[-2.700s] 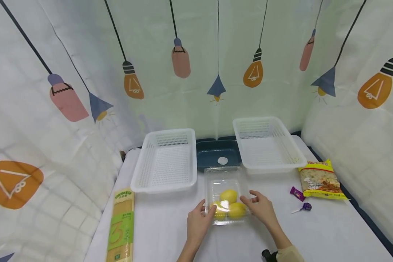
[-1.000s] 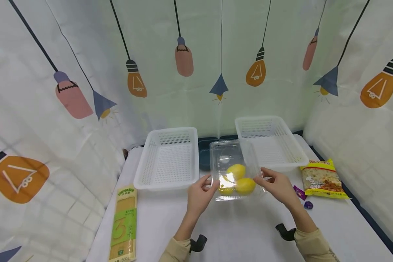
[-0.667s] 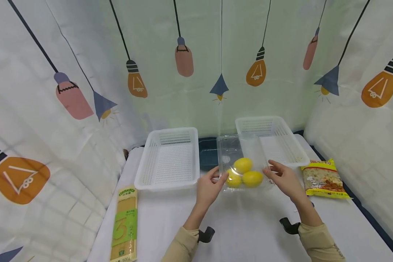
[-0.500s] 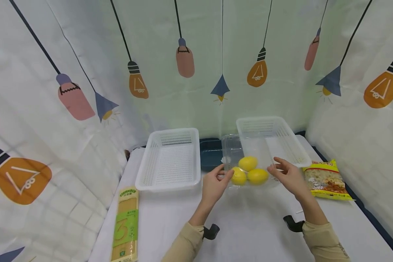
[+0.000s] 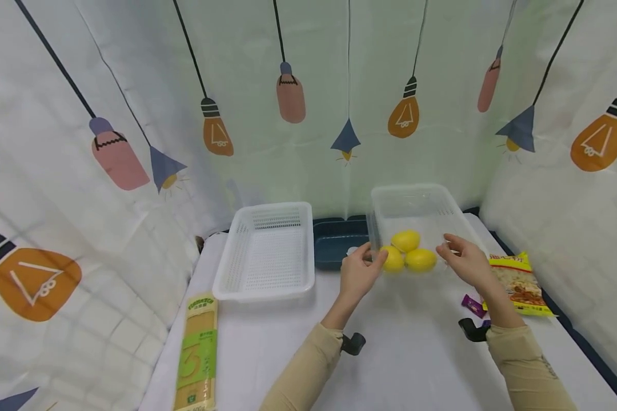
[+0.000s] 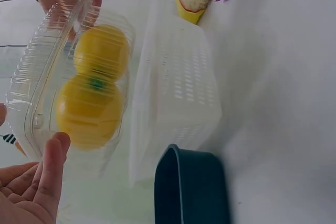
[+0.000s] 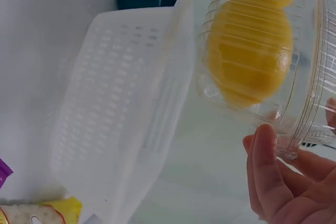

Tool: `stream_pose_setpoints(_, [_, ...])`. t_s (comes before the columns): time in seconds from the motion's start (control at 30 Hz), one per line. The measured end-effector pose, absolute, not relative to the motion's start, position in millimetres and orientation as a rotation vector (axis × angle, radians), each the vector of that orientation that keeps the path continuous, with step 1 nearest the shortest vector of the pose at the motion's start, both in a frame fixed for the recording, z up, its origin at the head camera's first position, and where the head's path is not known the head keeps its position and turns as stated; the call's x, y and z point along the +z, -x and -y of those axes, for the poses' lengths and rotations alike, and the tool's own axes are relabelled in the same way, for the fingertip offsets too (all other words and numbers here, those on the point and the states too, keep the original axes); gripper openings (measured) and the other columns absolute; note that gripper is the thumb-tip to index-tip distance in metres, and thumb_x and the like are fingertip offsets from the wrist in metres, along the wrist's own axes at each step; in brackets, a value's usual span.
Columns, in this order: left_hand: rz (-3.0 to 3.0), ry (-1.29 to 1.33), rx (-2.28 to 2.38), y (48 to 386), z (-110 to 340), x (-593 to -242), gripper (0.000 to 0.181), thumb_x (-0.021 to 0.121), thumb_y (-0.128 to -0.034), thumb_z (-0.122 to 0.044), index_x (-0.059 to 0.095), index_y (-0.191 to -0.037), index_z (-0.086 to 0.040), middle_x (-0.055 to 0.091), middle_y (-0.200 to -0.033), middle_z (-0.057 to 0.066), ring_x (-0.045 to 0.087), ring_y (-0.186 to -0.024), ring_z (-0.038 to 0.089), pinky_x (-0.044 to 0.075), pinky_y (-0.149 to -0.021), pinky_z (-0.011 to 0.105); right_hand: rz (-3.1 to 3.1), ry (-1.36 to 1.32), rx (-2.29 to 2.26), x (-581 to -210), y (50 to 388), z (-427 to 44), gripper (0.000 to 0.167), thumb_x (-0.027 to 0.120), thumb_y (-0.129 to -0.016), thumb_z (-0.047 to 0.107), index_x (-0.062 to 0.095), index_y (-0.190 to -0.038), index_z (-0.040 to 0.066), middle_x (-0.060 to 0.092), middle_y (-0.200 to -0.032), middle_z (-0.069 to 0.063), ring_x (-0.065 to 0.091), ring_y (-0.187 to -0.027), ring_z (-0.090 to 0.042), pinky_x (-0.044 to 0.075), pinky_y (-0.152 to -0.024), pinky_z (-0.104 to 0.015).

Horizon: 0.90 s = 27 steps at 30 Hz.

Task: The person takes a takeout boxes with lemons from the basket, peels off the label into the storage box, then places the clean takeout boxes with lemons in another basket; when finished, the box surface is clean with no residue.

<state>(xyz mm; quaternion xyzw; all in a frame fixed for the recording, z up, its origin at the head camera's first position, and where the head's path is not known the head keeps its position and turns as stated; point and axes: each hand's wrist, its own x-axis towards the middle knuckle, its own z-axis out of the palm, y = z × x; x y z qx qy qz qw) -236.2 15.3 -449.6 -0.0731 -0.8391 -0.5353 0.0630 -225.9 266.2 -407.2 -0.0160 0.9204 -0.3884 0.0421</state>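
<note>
A clear plastic clamshell box with several yellow lemons inside hangs in the air over the right white basket. My left hand pinches the box's left side, thumb on the near face. On the opposite side my right hand grips the box's edge between thumb and fingers. In both wrist views the box is apart from the basket's rim. Through the clear plastic the basket's inside shows in the head view.
A second white basket stands on the left, a dark teal tray between the two. A pack of noodles lies front left. At right lie a yellow food bag and a purple-wrapped candy; a lollipop is mostly hidden by my right wrist.
Both hands have lifted the box of lemons off the table and carried it forward and to the right, from in front of the teal tray to over the right basket.
</note>
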Motion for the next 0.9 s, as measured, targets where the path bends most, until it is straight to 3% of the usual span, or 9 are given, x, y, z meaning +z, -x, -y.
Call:
stream_pose_setpoints(0.2, [2.593, 0.231, -1.583, 256, -27, -440, 0.062, 0.058, -0.0962, -0.049, 0.054, -0.142, -0.006, 0.073, -0.122, 0.011, 0.077, -0.089, 0.020, 0.062, -0.071, 0.029, -2.771, 0.118, -1.170, -401, 248, -279, 0.073, 0.035, -0.106, 0.046, 0.018, -0.156, -0.005, 0.033, -0.152, -0.039, 0.052, -0.128, -0.051, 0.042, -0.107, -0.065])
stream_pose_setpoints(0.33, [2.630, 0.253, -1.613, 271, -36, -433, 0.061, 0.057, -0.0976, -0.045, 0.050, -0.145, -0.006, 0.071, -0.126, 0.012, 0.076, -0.098, 0.024, 0.062, -0.080, 0.035, -2.731, 0.164, -1.201, -396, 263, -291, 0.070, 0.034, -0.108, 0.040, 0.015, -0.155, -0.007, 0.032, -0.153, -0.039, 0.050, -0.129, -0.052, 0.038, -0.110, -0.067])
stream_pose_setpoints(0.5, [2.728, 0.322, -1.604, 285, -46, -430, 0.061, 0.056, -0.0982, -0.041, 0.047, -0.146, -0.004, 0.067, -0.134, 0.015, 0.071, -0.112, 0.028, 0.059, -0.094, 0.041, -2.643, 0.180, -1.266, -396, 279, -307, 0.070, 0.035, -0.108, 0.035, 0.008, -0.156, -0.008, 0.028, -0.154, -0.040, 0.043, -0.132, -0.049, 0.035, -0.112, -0.065])
stream_pose_setpoints(0.67, [2.791, 0.323, -1.597, 295, -57, -432, 0.058, 0.055, -0.0990, -0.036, 0.045, -0.148, -0.007, 0.062, -0.140, 0.016, 0.066, -0.123, 0.029, 0.054, -0.104, 0.044, -2.541, 0.168, -1.340, -403, 292, -317, 0.070, 0.038, -0.108, 0.028, 0.003, -0.156, -0.008, 0.014, -0.158, -0.040, 0.032, -0.141, -0.053, 0.029, -0.116, -0.065])
stream_pose_setpoints(0.9, [2.825, 0.297, -1.602, 308, -69, -433, 0.062, 0.057, -0.0977, -0.036, 0.043, -0.149, -0.004, 0.061, -0.141, 0.017, 0.058, -0.132, 0.031, 0.050, -0.109, 0.046, -2.441, 0.089, -1.403, -405, 305, -323, 0.067, 0.038, -0.107, 0.017, -0.001, -0.156, -0.008, 0.006, -0.159, -0.040, 0.022, -0.146, -0.053, 0.025, -0.119, -0.065])
